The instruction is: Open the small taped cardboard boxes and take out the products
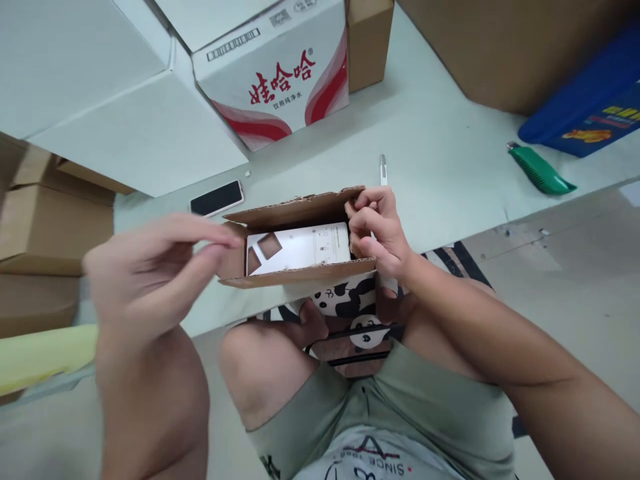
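Note:
In the head view, an open brown cardboard box stands at the table's front edge. Inside it lies a white printed box with dark cut-out-like squares at its left end. My left hand, slightly blurred, pinches the left end flap between thumb and fingers. My right hand is closed with curled fingers on the right end flap. A slim white tool with a metallic tip, like a utility knife, sticks out beyond my right hand; whether the hand holds it is hidden.
A phone lies left behind the box. A white-and-red water carton stands at the back. To the right are a green cutter and a blue container. Large white boxes and brown cartons fill the left.

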A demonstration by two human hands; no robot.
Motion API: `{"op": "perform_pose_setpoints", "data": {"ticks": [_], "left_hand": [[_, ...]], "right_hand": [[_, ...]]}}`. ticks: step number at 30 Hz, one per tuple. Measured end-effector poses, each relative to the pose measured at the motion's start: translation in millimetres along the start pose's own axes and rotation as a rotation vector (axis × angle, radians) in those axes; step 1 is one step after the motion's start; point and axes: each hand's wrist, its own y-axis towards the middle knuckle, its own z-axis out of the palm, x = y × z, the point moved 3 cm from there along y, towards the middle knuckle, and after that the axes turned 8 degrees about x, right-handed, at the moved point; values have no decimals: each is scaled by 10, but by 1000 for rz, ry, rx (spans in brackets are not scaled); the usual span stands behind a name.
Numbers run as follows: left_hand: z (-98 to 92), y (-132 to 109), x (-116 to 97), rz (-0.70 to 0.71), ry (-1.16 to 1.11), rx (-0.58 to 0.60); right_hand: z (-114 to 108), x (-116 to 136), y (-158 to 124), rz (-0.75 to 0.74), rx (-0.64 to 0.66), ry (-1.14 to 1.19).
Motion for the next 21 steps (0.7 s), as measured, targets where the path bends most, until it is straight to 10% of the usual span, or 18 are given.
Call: {"op": "perform_pose_setpoints", "data": {"ticks": [3, 9, 21], "left_hand": [[363, 364, -283, -85, 120, 605], [944, 640, 28, -210, 330, 1039], [967, 610, -78, -133, 667, 1027]], "right_hand": [[-13, 46, -66, 51, 6, -77], [-132, 139, -171, 18, -40, -155], [-62, 131, -123, 36, -56, -181]]}}
